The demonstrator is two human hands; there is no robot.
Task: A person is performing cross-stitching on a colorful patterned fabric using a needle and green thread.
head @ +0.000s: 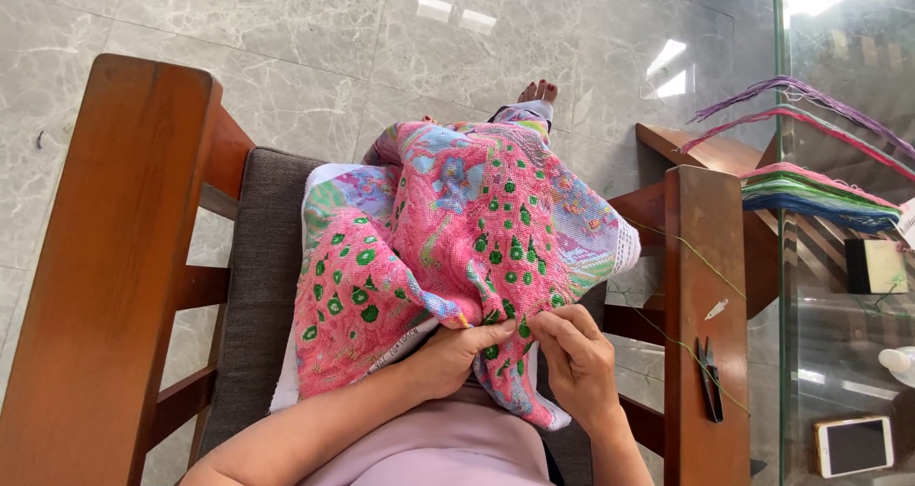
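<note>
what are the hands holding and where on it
Both hands pinch the pink embroidered cloth at its near fold: left hand from the left, right hand from the right.

Both forearms are bare from the elbow down, with no sleeve, watch or bracelet on either wrist. The left hand (456, 354) and right hand (576, 360) carry no visible rings or gloves. A pale lilac garment (448, 453) of smooth plain cloth covers the torso. One bare foot (538, 91) has red-painted toenails.
</note>
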